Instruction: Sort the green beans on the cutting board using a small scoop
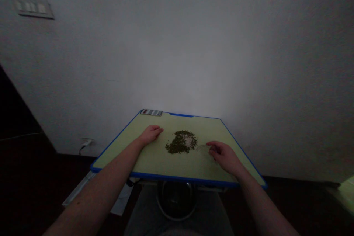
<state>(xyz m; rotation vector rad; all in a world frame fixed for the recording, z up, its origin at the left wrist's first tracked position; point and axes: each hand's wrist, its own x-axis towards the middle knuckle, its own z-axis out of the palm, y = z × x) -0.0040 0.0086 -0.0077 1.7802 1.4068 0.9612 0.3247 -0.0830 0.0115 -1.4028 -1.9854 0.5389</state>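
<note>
Fingers of the left hand (151, 134) lay together and almost flat, resting on a pale green surface with a blue rim (177, 177), just left of a low heap of small dark green grains (177, 144). Fingers of the right hand (224, 156) curled inward with their tips close together; at this size it could not be told whether they pinched anything. The heap sat near the middle of the surface, between the hands and touching neither, with a whitish patch of fine grains (188, 141) on its right side. A faint pale arc (203, 148) marked the surface between the heap and the right fingers.

The loose grains were the likeliest trouble: a careless sweep of either hand could have scattered them, and a tilt of the surface could have sent them rolling, as the thin rim looked too low to stop much. Any spill over the near edge would have fallen toward a round dark vessel with a pale rim (177, 201), standing below that edge; its contents were too dark to see. A flat silver-and-red strip (151, 112), perhaps a blister pack, lay at the far left edge of the surface, before a plain white wall (177, 44).
</note>
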